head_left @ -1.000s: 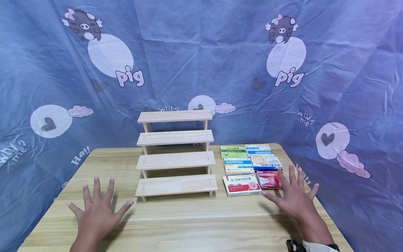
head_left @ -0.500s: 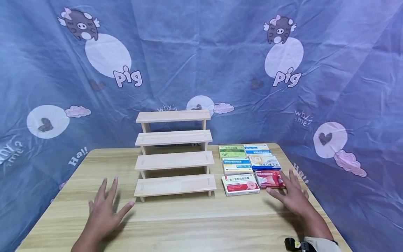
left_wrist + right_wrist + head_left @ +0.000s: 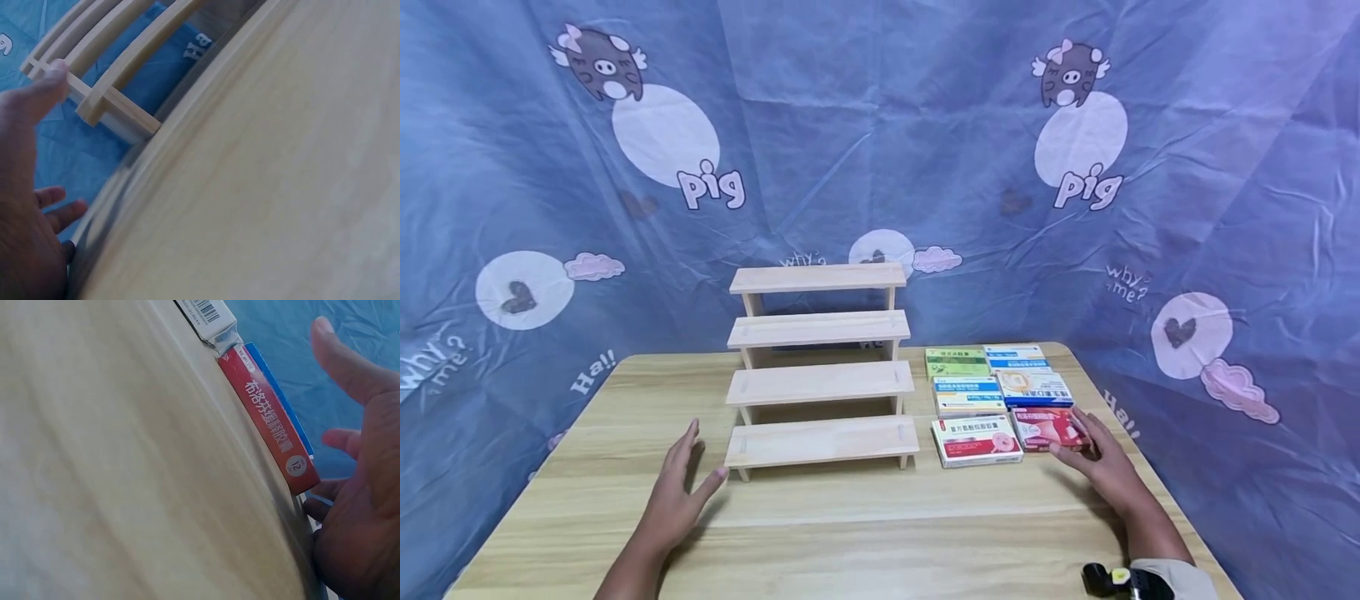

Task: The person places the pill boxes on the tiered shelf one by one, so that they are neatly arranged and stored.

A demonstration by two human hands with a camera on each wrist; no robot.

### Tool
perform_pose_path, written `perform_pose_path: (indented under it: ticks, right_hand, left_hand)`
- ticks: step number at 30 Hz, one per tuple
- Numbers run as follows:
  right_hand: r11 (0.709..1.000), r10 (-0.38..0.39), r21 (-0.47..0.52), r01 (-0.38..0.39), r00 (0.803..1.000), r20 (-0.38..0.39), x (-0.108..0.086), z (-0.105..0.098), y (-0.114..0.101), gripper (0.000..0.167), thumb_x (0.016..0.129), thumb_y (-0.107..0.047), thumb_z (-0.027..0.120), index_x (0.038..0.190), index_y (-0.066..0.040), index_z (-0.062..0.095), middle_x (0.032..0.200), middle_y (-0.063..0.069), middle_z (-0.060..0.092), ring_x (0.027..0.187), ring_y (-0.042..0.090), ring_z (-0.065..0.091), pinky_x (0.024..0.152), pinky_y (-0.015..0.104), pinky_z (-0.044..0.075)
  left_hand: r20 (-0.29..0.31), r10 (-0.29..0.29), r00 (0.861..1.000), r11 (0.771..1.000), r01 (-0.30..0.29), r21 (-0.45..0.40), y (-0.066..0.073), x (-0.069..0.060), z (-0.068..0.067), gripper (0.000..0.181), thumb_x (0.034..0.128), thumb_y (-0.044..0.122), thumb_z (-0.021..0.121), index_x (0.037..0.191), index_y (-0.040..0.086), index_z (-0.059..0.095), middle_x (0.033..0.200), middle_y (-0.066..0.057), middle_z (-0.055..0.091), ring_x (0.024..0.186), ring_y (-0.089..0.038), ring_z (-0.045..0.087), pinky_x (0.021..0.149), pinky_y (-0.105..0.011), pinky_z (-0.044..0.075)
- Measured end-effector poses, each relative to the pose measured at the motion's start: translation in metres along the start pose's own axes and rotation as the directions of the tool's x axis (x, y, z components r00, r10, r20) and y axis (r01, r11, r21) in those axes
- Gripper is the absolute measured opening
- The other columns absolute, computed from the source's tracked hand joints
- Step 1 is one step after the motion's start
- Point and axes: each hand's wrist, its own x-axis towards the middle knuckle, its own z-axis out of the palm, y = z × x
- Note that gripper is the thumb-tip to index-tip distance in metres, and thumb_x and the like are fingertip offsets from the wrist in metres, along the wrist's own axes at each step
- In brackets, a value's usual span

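Note:
My right hand (image 3: pixel 1108 468) is at the right end of a red medicine box (image 3: pixel 1039 428), thumb held apart from the fingers. In the right wrist view the thumb stands off the red box, and fingers lie close by its end; whether they touch it is unclear. Left of it lies a white-and-red medicine box (image 3: pixel 976 442). My left hand (image 3: pixel 672 504) hovers or rests at the table, left of a four-step wooden display stand (image 3: pixel 822 442), thumb spread and holding nothing. In the left wrist view its thumb overlaps the stand (image 3: pixel 119 78) only in line of sight.
Behind the front boxes lie a blue-and-white box (image 3: pixel 967 395), a green box (image 3: pixel 957 362), a white-and-blue box (image 3: pixel 1033 387) and another blue-and-white box (image 3: pixel 1015 354). All are on the wooden table (image 3: pixel 820 542). A blue printed curtain (image 3: pixel 880 150) hangs behind and at both sides.
The left hand has turned from palm-down with spread fingers to edge-on, moving slightly right. The right hand's fingers have drawn together and lowered toward the red box's right end. The boxes have not moved.

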Motion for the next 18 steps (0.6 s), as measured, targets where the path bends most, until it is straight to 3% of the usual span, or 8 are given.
perform_pose_path:
  ticks: [2, 4, 6, 10, 13, 15, 16, 18]
  right_hand:
    - [1.0, -0.003, 0.026, 0.003, 1.0, 0.0, 0.001, 0.001, 0.002, 0.107, 0.101, -0.035, 0.078, 0.177, -0.01, 0.006, 0.178, 0.039, -0.004, 0.163, 0.066, 0.001, 0.127, 0.082, 0.011]
    - [0.999, 0.001, 0.037, -0.001, 1.0, 0.003, 0.002, 0.001, 0.004, 0.108, 0.1, -0.032, 0.08, 0.177, -0.01, 0.007, 0.178, 0.039, -0.002, 0.163, 0.065, 0.003, 0.129, 0.079, 0.013]
    - [1.0, 0.012, 0.023, -0.012, 1.0, 0.008, 0.004, 0.0, 0.005, 0.109, 0.099, -0.031, 0.082, 0.177, -0.01, 0.008, 0.178, 0.038, 0.0, 0.163, 0.065, 0.005, 0.129, 0.078, 0.015]
    - [0.999, 0.032, 0.009, -0.032, 0.999, 0.014, 0.008, -0.002, 0.006, 0.11, 0.098, -0.028, 0.084, 0.177, -0.012, 0.009, 0.178, 0.038, 0.004, 0.164, 0.063, 0.006, 0.13, 0.077, 0.015]
    - [0.999, 0.029, 0.017, -0.029, 1.0, 0.011, 0.01, -0.004, 0.007, 0.11, 0.096, -0.023, 0.086, 0.177, -0.014, 0.013, 0.177, 0.038, 0.008, 0.164, 0.063, 0.007, 0.13, 0.077, 0.015]
    - [1.0, 0.024, 0.02, -0.024, 1.0, 0.015, 0.012, -0.005, 0.008, 0.11, 0.094, -0.02, 0.087, 0.177, -0.015, 0.015, 0.177, 0.039, 0.009, 0.164, 0.064, 0.008, 0.13, 0.077, 0.015]
    - [1.0, 0.02, 0.017, -0.021, 1.0, 0.017, 0.012, -0.005, 0.009, 0.111, 0.093, -0.019, 0.088, 0.177, -0.016, 0.015, 0.176, 0.039, 0.01, 0.163, 0.064, 0.008, 0.129, 0.078, 0.015]
    - [1.0, 0.011, 0.015, -0.011, 1.0, 0.024, 0.012, -0.004, 0.009, 0.111, 0.091, -0.017, 0.089, 0.177, -0.016, 0.017, 0.176, 0.04, 0.011, 0.163, 0.065, 0.009, 0.128, 0.079, 0.015]
  left_hand:
    - [0.0, 0.005, 1.0, 0.998, -0.005, -0.055, -0.001, 0.0, 0.001, 0.1, 0.1077, 0.029, 0.072, 0.178, 0.011, 0.003, 0.176, -0.034, 0.018, 0.157, -0.062, 0.03, 0.137, -0.035, 0.024]
    - [-0.004, 0.029, 1.0, 0.995, -0.029, -0.093, -0.002, 0.001, 0.003, 0.099, 0.108, 0.025, 0.071, 0.178, 0.013, 0.003, 0.176, -0.032, 0.021, 0.157, -0.061, 0.032, 0.123, -0.007, 0.023]
    - [-0.002, 0.055, 0.998, 0.991, -0.055, -0.12, -0.003, 0.003, 0.003, 0.099, 0.1078, 0.021, 0.071, 0.178, 0.015, 0.001, 0.175, -0.03, 0.023, 0.156, -0.061, 0.034, 0.107, 0.006, 0.021]
    - [-0.007, 0.095, 0.995, 0.982, -0.094, -0.166, -0.003, 0.006, 0.004, 0.1, 0.1077, 0.015, 0.07, 0.178, 0.02, -0.001, 0.174, -0.028, 0.026, 0.154, -0.055, 0.038, 0.109, 0.005, 0.025]
    - [-0.03, 0.113, 0.993, 0.97, -0.116, -0.215, -0.004, 0.009, 0.005, 0.098, 0.1085, 0.011, 0.068, 0.178, 0.025, 0.0, 0.172, -0.026, 0.029, 0.157, -0.025, 0.043, 0.113, 0.003, 0.027]
    - [-0.049, 0.13, 0.99, 0.956, -0.138, -0.259, -0.004, 0.011, 0.006, 0.096, 0.1088, 0.008, 0.066, 0.178, 0.023, 0.002, 0.17, -0.025, 0.03, 0.151, -0.003, 0.046, 0.114, 0.0, 0.031]
    - [-0.059, 0.139, 0.988, 0.949, -0.15, -0.278, -0.005, 0.011, 0.007, 0.095, 0.1086, 0.005, 0.066, 0.178, 0.021, 0.003, 0.169, -0.019, 0.034, 0.147, 0.006, 0.046, 0.114, -0.001, 0.033]
    - [-0.064, 0.153, 0.986, 0.936, -0.165, -0.31, -0.006, 0.012, 0.01, 0.095, 0.1079, 0.002, 0.065, 0.178, 0.02, 0.004, 0.166, -0.018, 0.034, 0.139, 0.018, 0.046, 0.113, -0.002, 0.038]
